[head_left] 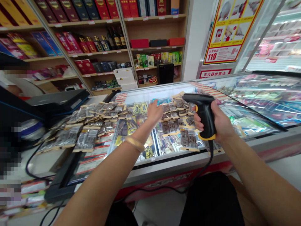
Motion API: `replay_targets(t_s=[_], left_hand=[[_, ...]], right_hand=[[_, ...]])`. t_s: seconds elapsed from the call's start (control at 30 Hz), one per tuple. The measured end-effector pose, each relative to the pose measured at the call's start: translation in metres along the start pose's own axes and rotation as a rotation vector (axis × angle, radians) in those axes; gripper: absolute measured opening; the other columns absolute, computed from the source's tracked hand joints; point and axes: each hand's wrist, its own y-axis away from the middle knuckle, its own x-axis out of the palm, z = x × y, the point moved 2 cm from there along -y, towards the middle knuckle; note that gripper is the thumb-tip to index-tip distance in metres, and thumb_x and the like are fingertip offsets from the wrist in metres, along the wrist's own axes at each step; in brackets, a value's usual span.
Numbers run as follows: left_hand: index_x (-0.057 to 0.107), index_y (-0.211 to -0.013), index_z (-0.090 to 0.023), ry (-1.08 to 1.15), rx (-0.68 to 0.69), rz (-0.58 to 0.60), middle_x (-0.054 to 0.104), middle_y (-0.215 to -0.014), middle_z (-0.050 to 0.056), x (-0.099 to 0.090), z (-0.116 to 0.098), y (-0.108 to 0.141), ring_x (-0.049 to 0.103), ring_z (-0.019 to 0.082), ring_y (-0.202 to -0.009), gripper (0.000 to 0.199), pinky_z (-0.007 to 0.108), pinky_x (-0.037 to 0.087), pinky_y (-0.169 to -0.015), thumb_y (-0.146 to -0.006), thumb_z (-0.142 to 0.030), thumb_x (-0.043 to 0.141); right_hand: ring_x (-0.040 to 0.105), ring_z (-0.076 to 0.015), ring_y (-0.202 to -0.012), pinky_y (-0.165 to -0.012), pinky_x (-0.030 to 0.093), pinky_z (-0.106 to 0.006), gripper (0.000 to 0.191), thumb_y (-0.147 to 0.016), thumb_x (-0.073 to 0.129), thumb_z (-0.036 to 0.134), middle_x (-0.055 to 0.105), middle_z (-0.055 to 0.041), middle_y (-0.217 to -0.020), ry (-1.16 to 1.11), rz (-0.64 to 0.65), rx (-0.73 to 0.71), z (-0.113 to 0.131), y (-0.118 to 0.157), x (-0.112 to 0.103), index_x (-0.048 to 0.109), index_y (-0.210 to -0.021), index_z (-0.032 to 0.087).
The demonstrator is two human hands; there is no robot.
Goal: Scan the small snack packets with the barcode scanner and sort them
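Note:
My right hand is wrapped round the grip of a black and yellow handheld barcode scanner, held above the glass-topped chest freezer. Its cable hangs down from the grip. My left hand reaches out over the packets on the glass, beside some yellow packets. Most of its fingers are hidden behind the hand, so what they touch does not show. Small clear packets with brown contents lie in rows to the right of it. A larger pile of the same packets spreads to the left.
The freezer stretches across in front of me, with frozen goods under its glass. A dark counter device and a partly seen person are at the left. Shelves of boxes stand behind. A black cable runs low in front.

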Motion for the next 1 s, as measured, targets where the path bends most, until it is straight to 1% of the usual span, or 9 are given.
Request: replay_targets(t_s=[0.07,0.13,0.23,0.37,0.43,0.5,0.6,0.73,1.0], left_hand=[[0.064,-0.133,-0.014,-0.172,-0.001,-0.056,0.06,-0.14,0.02,-0.027,-0.002,0.007,0.05,0.035,-0.139,0.056,0.05,0.032,-0.12,-0.079,-0.021,0.054],[0.061,-0.137,-0.012,-0.317,0.033,-0.117,0.06,-0.139,0.02,-0.062,0.0,0.014,0.051,0.034,-0.137,0.057,0.049,0.033,-0.12,-0.082,-0.02,0.05],[0.062,-0.135,-0.015,-0.456,0.098,-0.216,0.062,-0.135,0.017,-0.125,0.012,0.025,0.052,0.033,-0.134,0.055,0.05,0.035,-0.118,-0.083,-0.021,0.048],[0.065,-0.131,-0.018,-0.654,0.105,-0.372,0.062,-0.133,0.016,-0.209,0.03,0.045,0.051,0.034,-0.133,0.051,0.052,0.034,-0.118,-0.082,-0.024,0.05],[0.065,-0.129,-0.02,-0.754,0.09,-0.424,0.06,-0.135,0.017,-0.241,0.036,0.059,0.049,0.037,-0.134,0.049,0.056,0.033,-0.118,-0.082,-0.028,0.054],[0.065,-0.127,-0.02,-0.854,0.056,-0.448,0.058,-0.139,0.019,-0.263,0.043,0.074,0.046,0.041,-0.135,0.048,0.06,0.031,-0.117,-0.081,-0.034,0.058],[0.064,-0.126,-0.018,-0.988,-0.006,-0.428,0.052,-0.144,0.024,-0.279,0.054,0.094,0.041,0.047,-0.138,0.057,0.065,0.029,-0.115,-0.077,-0.047,0.067],[0.062,-0.124,-0.017,-1.073,0.0,-0.382,0.049,-0.148,0.027,-0.278,0.068,0.109,0.041,0.049,-0.138,0.068,0.065,0.026,-0.115,-0.07,-0.058,0.074],[0.057,-0.12,-0.012,-1.065,-0.003,-0.368,0.047,-0.148,0.029,-0.269,0.069,0.114,0.037,0.048,-0.142,0.067,0.061,0.021,-0.118,-0.069,-0.049,0.078]], right_hand=[[0.045,-0.0108,-0.046,-0.041,0.04,-0.023,0.056,-0.089,0.055,0.073,0.052,0.0005,-0.063,-0.011,0.04,0.027,-0.006,-0.005,0.016,0.065,-0.097,0.018],[0.046,-0.0108,-0.046,-0.04,0.04,-0.023,0.057,-0.089,0.055,0.073,0.053,0.0007,-0.063,-0.017,0.085,0.063,-0.016,-0.011,0.037,0.064,-0.098,0.018],[0.046,-0.0105,-0.044,-0.039,0.04,-0.022,0.058,-0.09,0.053,0.074,0.054,0.001,-0.062,-0.032,0.161,0.132,-0.036,-0.021,0.077,0.064,-0.098,0.018],[0.047,-0.0103,-0.043,-0.038,0.04,-0.021,0.059,-0.091,0.052,0.074,0.055,0.001,-0.06,-0.041,0.287,0.277,-0.067,-0.03,0.135,0.064,-0.101,0.017],[0.047,-0.01,-0.041,-0.038,0.041,-0.021,0.058,-0.092,0.051,0.073,0.055,0.0014,-0.058,-0.03,0.346,0.341,-0.081,-0.033,0.16,0.065,-0.102,0.017],[0.046,-0.0097,-0.04,-0.037,0.04,-0.02,0.058,-0.094,0.05,0.071,0.054,0.0018,-0.056,-0.014,0.385,0.392,-0.095,-0.035,0.178,0.065,-0.102,0.016],[0.046,-0.01,-0.04,-0.036,0.04,-0.019,0.056,-0.096,0.048,0.069,0.053,0.0021,-0.056,-0.013,0.418,0.449,-0.113,-0.036,0.189,0.066,-0.102,0.016],[0.047,-0.0102,-0.042,-0.037,0.042,-0.019,0.053,-0.097,0.049,0.066,0.054,0.0012,-0.059,-0.033,0.431,0.515,-0.129,-0.034,0.185,0.066,-0.102,0.016],[0.046,-0.0101,-0.041,-0.036,0.042,-0.02,0.053,-0.098,0.045,0.066,0.054,0.001,-0.059,0.003,0.459,0.579,-0.137,-0.031,0.182,0.064,-0.099,0.016]])
